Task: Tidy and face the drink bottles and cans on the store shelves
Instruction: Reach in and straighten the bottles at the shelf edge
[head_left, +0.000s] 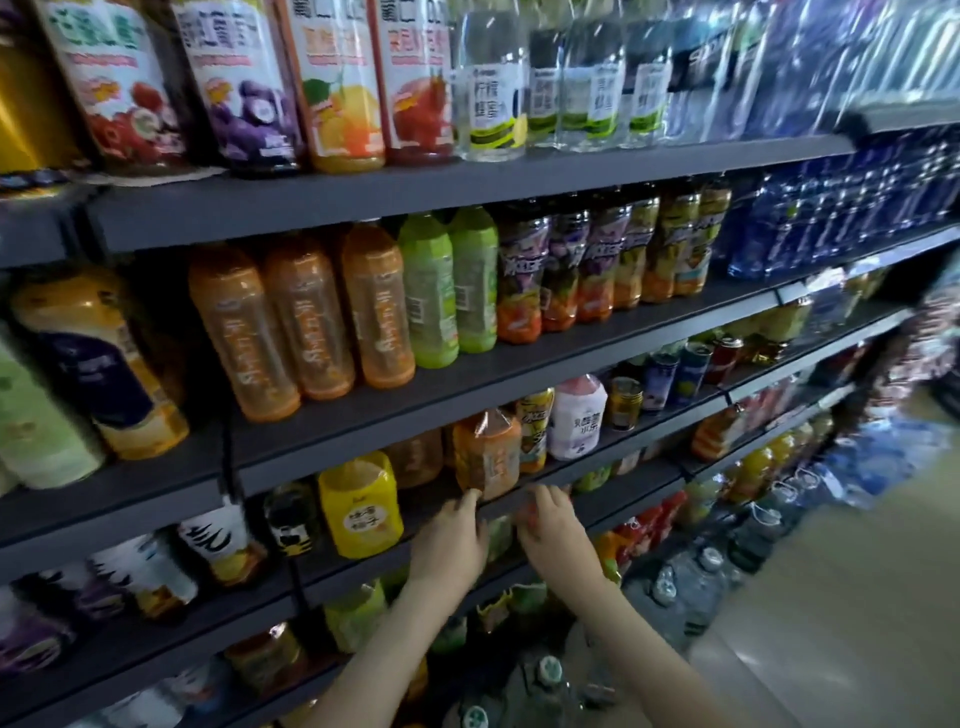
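**Shelf facing: upper tiers in order, third tier in hand, lower tiers outstanding**

Upper tiers: tall juice bottles (332, 83) and, one tier down, the rank of orange bottles (306, 322) and green bottles (449, 286) are seen upright and close together at the shelf front. Little further work is judged to be needed there.

Third shelf (618, 475): work is centred here.
- Orange drink bottle (487, 452) is stood at the front lip.
- Left hand (449, 543) is raised to it, fingers extended, fingertips laid against its base and not wrapped round it.
- Right hand (553, 527) is held just beside, at the lip below and to the right of that bottle. Whether its fingers grasp anything cannot be told through the blur.
- Amber bottle (415, 457) is set back behind the front line, between the orange drink bottle and the yellow bottle (359, 506), so a gap is left to be closed.
- White bottle (576, 418) and cans (660, 382) further right are of mixed kinds and unevenly fronted.

Lower tiers: bottles are seen blurred and apparently uneven, and are judged not yet reached.
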